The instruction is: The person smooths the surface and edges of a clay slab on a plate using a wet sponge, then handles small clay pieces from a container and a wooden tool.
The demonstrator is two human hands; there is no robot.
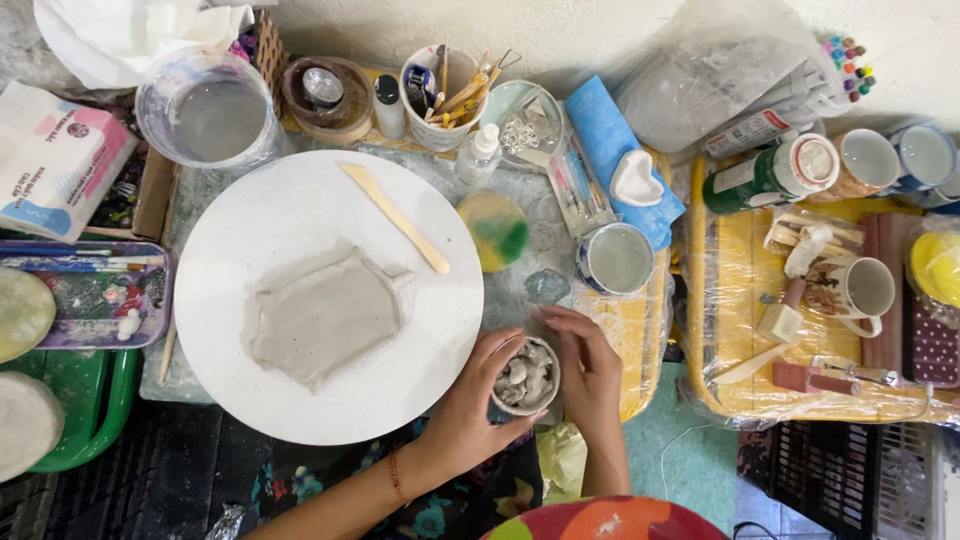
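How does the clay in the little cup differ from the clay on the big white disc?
The clay in the small cup is broken into rough lumps, while the clay slab lies rolled flat in one piece. The cup is held between the left hand and right hand; the slab lies untouched on the white disc. Both are grey.

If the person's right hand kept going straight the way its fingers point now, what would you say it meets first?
The right hand, cupping the small cup of clay lumps, points up the picture. It would probably meet the small bluish-grey blob first, then the white-lidded round tin. Heights are hard to judge from above.
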